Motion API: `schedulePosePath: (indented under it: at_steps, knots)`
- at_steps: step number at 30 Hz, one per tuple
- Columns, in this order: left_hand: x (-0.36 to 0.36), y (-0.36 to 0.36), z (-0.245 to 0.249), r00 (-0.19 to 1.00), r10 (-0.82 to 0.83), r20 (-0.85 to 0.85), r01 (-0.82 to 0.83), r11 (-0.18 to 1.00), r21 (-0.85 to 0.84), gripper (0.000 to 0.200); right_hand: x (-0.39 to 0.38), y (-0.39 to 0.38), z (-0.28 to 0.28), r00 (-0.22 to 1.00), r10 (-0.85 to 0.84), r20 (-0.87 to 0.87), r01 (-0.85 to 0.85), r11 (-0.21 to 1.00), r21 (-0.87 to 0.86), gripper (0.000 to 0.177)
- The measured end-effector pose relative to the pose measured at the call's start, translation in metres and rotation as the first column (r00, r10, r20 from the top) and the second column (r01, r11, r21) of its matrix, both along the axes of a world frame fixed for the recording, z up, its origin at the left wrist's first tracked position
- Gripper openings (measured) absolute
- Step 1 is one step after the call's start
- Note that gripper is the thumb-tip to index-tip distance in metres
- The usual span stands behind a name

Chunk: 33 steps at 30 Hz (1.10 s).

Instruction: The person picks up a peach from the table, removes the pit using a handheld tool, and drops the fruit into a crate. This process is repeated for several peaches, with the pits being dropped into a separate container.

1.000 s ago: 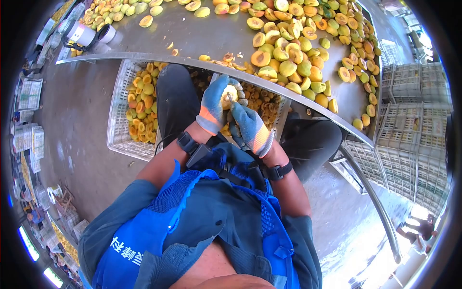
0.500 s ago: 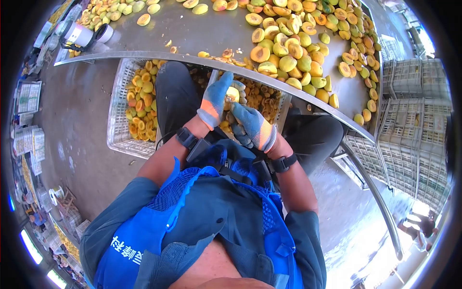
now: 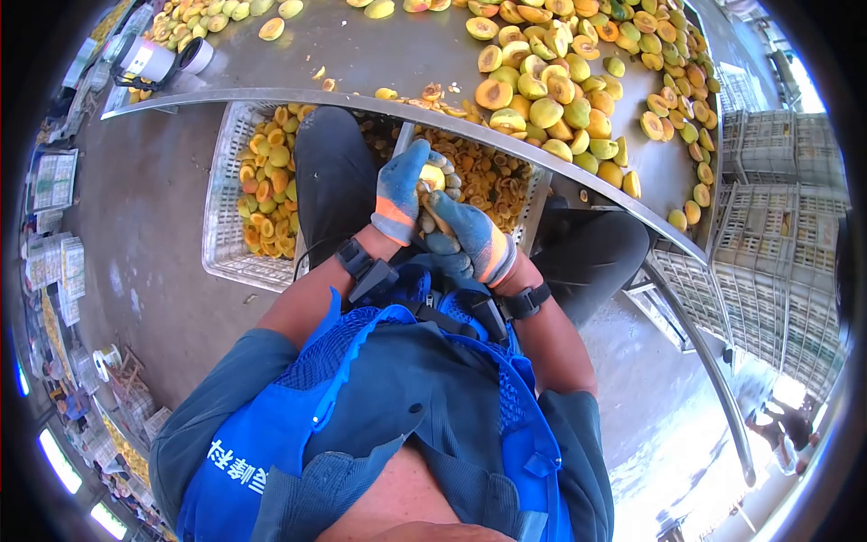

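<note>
My left hand (image 3: 402,191) is curled around a pale yellow fruit (image 3: 432,177), its fingers closed on it. My right hand (image 3: 470,233) is closed too, fingertips against the fruit's near side; whatever they pinch is hidden. Left of my hands, a white crate (image 3: 219,212) holds fruit halves (image 3: 268,181). Fruit pieces (image 3: 488,181) fill another, partly covered by the table (image 3: 361,59).

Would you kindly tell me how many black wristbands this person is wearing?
2. One wristband sits just behind the gloved left hand, the other wristband just behind the gloved right hand. Both show plainly.
</note>
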<state>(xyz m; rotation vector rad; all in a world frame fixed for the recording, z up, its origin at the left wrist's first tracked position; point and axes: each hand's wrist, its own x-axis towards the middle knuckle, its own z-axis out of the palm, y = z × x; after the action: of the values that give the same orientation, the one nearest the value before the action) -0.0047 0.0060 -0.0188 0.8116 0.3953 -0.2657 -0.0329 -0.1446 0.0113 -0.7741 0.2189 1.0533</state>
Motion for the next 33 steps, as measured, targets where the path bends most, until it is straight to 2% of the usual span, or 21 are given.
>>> schedulePosePath:
  at_steps: [6, 9, 15, 18, 20, 23, 24, 27, 29, 31, 32, 33]
  knots:
    - [0.001, 0.005, -0.018, 0.991, -0.116, 0.064, 0.119, 0.992, -0.047, 0.036, -0.003, -0.008, -0.015, 0.981, 0.055, -0.187, -0.013, 0.976, 0.218, 0.04]
    - [-0.001, 0.003, -0.023, 0.989, -0.139, 0.054, 0.14, 0.99, -0.005, 0.038, -0.005, -0.008, -0.012, 0.995, 0.038, -0.088, -0.033, 0.998, 0.052, 0.038]
    - [-0.001, 0.006, -0.024, 0.937, -0.269, 0.224, 0.246, 0.961, 0.129, 0.039, -0.006, -0.015, -0.018, 0.969, 0.081, -0.232, -0.014, 0.961, 0.278, 0.038]
    - [-0.001, 0.007, -0.029, 0.928, -0.284, 0.242, 0.252, 0.955, 0.154, 0.038, -0.006, -0.012, -0.02, 0.998, 0.041, -0.051, -0.037, 0.997, 0.066, 0.038]
    - [-0.002, 0.007, -0.028, 0.923, -0.294, 0.248, 0.253, 0.95, 0.184, 0.037, -0.006, -0.014, -0.022, 0.999, 0.041, -0.033, -0.039, 0.998, 0.056, 0.038]
    - [-0.002, 0.008, -0.02, 0.944, -0.274, 0.182, 0.261, 0.961, 0.095, 0.036, -0.008, -0.012, -0.016, 0.999, 0.034, -0.003, -0.034, 0.999, 0.017, 0.038]
    - [-0.002, 0.009, -0.018, 0.928, -0.299, 0.222, 0.278, 0.953, 0.121, 0.036, -0.008, -0.011, -0.014, 1.0, 0.029, 0.009, -0.029, 1.0, 0.0, 0.038]
    - [0.0, 0.013, -0.014, 0.862, -0.382, 0.333, 0.322, 0.921, 0.222, 0.037, -0.009, -0.016, -0.019, 0.961, 0.122, -0.248, -0.014, 0.919, 0.395, 0.039]
    - [0.003, 0.015, -0.014, 0.805, -0.44, 0.397, 0.33, 0.889, 0.316, 0.04, -0.013, -0.012, -0.023, 0.97, 0.071, -0.231, 0.002, 0.953, 0.303, 0.04]
    - [-0.001, 0.009, -0.013, 0.948, -0.274, 0.159, 0.268, 0.962, 0.059, 0.043, -0.014, -0.009, -0.024, 0.976, 0.057, -0.21, 0.003, 0.961, 0.275, 0.041]
    - [0.0, 0.006, -0.012, 0.978, -0.206, 0.02, 0.207, 0.976, -0.061, 0.044, -0.012, -0.01, -0.024, 0.978, 0.063, -0.197, -0.004, 0.958, 0.288, 0.041]
    - [0.007, 0.008, -0.01, 0.987, -0.16, 0.027, 0.162, 0.981, -0.103, 0.045, -0.01, -0.011, -0.023, 0.98, 0.07, -0.185, -0.012, 0.954, 0.298, 0.042]
